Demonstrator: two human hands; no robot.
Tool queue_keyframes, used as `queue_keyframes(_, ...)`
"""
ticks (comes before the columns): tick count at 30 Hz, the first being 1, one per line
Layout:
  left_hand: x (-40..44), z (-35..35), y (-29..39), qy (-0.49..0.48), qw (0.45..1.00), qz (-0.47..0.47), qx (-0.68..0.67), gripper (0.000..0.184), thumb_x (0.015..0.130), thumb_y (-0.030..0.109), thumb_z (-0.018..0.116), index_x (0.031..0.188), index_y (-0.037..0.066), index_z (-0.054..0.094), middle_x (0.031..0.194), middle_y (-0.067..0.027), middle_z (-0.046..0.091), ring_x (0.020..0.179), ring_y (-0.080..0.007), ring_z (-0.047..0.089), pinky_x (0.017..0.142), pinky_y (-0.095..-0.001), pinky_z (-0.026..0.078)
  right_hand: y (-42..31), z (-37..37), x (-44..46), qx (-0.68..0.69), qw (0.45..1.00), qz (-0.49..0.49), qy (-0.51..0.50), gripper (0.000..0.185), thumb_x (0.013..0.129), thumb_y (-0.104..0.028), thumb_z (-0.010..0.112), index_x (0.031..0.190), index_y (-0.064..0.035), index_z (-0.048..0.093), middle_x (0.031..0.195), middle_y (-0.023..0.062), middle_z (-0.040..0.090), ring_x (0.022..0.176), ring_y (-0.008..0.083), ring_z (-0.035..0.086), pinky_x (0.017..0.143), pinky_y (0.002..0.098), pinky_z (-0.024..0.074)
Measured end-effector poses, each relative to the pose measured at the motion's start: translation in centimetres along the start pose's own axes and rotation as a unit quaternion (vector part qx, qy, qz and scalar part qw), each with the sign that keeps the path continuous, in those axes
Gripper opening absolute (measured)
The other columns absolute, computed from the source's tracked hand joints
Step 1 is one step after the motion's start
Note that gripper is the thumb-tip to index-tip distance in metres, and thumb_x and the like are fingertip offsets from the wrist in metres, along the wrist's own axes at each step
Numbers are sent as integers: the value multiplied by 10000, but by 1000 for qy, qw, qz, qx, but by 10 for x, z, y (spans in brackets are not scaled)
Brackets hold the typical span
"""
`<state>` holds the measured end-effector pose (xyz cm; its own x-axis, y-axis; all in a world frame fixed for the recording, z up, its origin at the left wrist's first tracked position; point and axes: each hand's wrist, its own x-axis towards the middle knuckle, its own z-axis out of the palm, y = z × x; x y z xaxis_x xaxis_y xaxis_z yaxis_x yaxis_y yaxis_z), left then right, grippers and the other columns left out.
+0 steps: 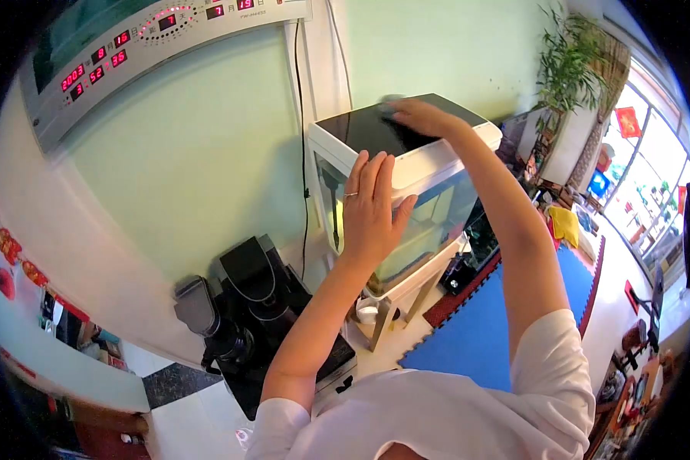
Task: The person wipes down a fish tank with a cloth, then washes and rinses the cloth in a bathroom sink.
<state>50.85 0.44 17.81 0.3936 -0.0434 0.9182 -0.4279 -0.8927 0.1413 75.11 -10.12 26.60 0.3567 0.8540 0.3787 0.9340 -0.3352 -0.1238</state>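
Note:
A fish tank [429, 222] with a white frame and a glossy black lid panel [360, 130] stands against the green wall. My left hand [372, 203] rests against the tank's front upper corner, fingers stretched up to the lid's edge, a ring on one finger, nothing held. Over the far part of the lid, my right hand [418, 117] lies palm down. At its fingertips is a dark greyish thing [392, 100], blurred, perhaps a cloth; its outline is unclear.
A black appliance with a kettle [234, 345] stands left of the tank. A black cable [302, 153] hangs down the wall. Blue mats [468, 330] cover the floor at right. A tall plant [571, 65] stands behind. A digital clock [169, 27] hangs upper left.

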Motion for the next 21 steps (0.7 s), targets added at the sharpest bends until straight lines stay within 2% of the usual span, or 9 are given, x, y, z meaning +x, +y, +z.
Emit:
queue_keyframes(3,-2,10,-4,32,999,2,-3,429,831,209,601,1192,6,486,1241,-149,471,1210,-365,392,1001,-462,327,-60,29,24,32,981,-188,28,398,943,-250,428,1287,-53,453,1264,214,482,1149,375,463,1004,405,357)
queue_keyframes(4,-2,11,-4,34,999,0,3,429,831,209,601,1192,6,486,1241,-149,471,1210,-365,392,1001,-462,327,-93,18,22,81,987,-125,-55,434,950,-223,424,1353,-65,394,1381,162,384,1271,301,354,1078,355,258)
queue_keyframes(6,-2,12,-3,36,999,4,21,414,834,212,591,1185,13,497,1223,-149,485,1195,-362,406,994,-462,332,-89,16,34,107,983,-124,-81,425,941,-220,437,1335,-61,422,1350,177,415,1268,312,360,1076,358,261)
queue_keyframes(9,-1,13,-4,41,999,8,31,397,832,212,583,1170,18,508,1210,-146,494,1181,-362,416,993,-460,333,-40,1,49,8,993,-5,-114,403,926,-273,445,1297,-122,489,1305,202,459,1190,349,437,1034,384,324)
queue_keyframes(12,0,12,-5,47,998,11,32,398,816,200,585,1164,22,510,1209,-143,493,1177,-359,417,994,-458,330,-12,-14,49,-67,981,155,-101,352,891,-293,427,1059,-49,618,1114,214,591,1031,370,558,905,439,413)
queue_keyframes(15,-1,16,-2,55,998,2,34,403,796,185,587,1159,27,509,1205,-143,493,1175,-357,417,994,-458,327,-10,-9,62,-93,981,130,-108,357,877,-278,446,1103,-48,601,1170,212,563,1079,357,536,940,422,401)
queue_keyframes(17,-1,17,-2,56,998,2,36,406,786,178,589,1156,30,509,1203,-143,492,1175,-356,416,995,-460,326,-19,7,83,-90,988,-9,-121,379,879,-271,449,1166,-55,571,1224,207,529,1128,340,502,992,398,368)
queue_keyframes(19,0,19,-4,66,997,9,49,402,779,167,590,1148,32,506,1201,-148,490,1171,-359,417,990,-463,330,-60,20,80,41,986,-139,-84,399,898,-253,453,1243,-64,521,1243,205,508,1153,341,471,1030,385,328)
queue_keyframes(21,1,18,-4,61,997,11,48,403,778,170,593,1147,33,504,1201,-146,490,1168,-360,419,988,-461,334,-66,25,80,26,994,-85,-69,388,892,-234,467,1238,-71,530,1227,189,522,1144,332,482,1012,386,347)
